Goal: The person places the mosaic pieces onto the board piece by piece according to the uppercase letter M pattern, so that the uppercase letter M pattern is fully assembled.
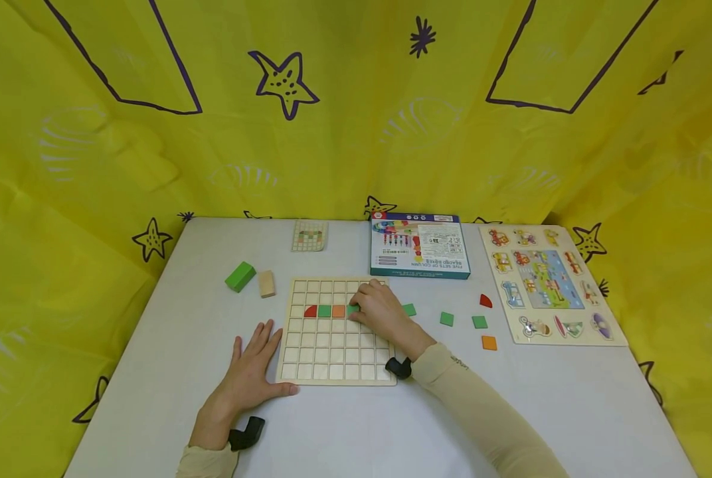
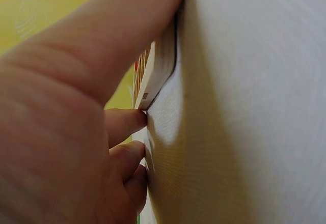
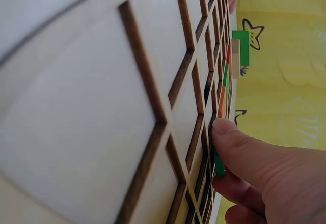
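Note:
A wooden grid board (image 1: 338, 382) lies on the white table. Partway up its grid, a red quarter-round tile (image 1: 311, 311), a green square tile (image 1: 324, 311) and an orange square tile (image 1: 339, 311) sit side by side. Just right of the orange one, my right hand (image 1: 386, 315) pinches another green square tile (image 3: 219, 165) between thumb and fingers, low over the cells. My left hand (image 1: 248, 375) rests at the board's left edge with fingers spread, its thumb along the near left corner.
Right of the board lie several loose tiles, among them a red quarter-round (image 1: 485, 301) and an orange square (image 1: 489, 342). A box (image 1: 418, 245), a pattern card (image 1: 309, 236) and a picture puzzle (image 1: 553, 325) lie farther back. Green (image 1: 240, 276) and plain wood (image 1: 267, 283) blocks lie left.

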Motion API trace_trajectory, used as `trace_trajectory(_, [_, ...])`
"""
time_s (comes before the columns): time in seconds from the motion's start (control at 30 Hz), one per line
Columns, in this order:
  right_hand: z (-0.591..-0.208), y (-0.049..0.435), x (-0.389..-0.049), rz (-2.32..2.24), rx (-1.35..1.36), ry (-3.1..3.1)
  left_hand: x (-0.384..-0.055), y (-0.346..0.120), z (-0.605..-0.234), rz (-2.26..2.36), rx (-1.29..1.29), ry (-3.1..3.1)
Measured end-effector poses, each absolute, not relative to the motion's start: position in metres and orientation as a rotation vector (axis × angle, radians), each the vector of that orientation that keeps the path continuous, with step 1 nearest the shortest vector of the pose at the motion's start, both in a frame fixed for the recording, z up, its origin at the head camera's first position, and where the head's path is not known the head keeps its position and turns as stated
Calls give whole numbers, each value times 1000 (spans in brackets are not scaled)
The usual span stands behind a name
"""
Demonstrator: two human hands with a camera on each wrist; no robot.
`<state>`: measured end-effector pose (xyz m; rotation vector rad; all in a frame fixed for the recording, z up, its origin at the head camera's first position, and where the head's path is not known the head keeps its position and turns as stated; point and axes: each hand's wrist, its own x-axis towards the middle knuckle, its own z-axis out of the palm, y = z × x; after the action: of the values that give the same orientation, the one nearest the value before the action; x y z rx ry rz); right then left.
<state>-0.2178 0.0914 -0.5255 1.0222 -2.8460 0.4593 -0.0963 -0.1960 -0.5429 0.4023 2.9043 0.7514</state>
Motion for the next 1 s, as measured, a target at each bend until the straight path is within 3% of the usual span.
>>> trace_trajectory(1.0, [-509, 114, -216, 664, 959, -2871, -97, -197, -544, 744, 412, 2895])
